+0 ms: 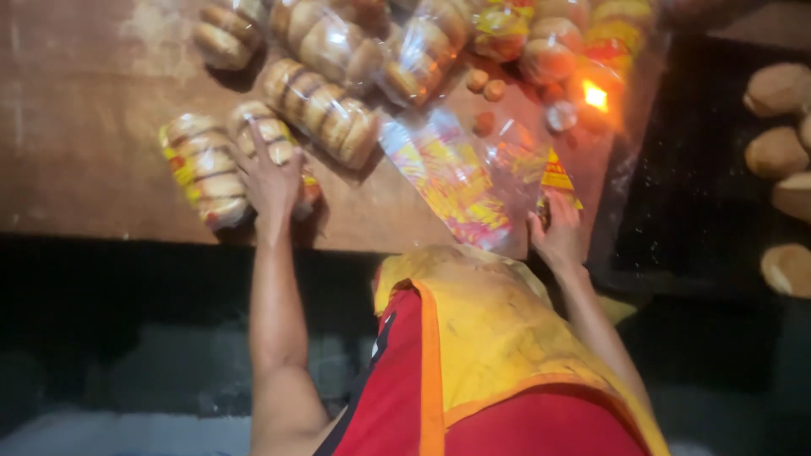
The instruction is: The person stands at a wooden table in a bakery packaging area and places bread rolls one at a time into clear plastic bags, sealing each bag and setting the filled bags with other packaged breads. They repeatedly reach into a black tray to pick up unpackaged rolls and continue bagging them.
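My left hand rests with fingers spread on a clear bag of round buns near the front edge of the brown wooden table. A second filled bag with yellow and red print lies just left of it. My right hand touches the near edge of an empty printed plastic bag lying flat on the table. Whether its fingers pinch the bag cannot be made out.
Several more filled bun bags are piled along the table's far side. Loose small buns lie beside a small flame. A dark tray at right holds round bread rolls. My yellow and red apron fills the lower middle.
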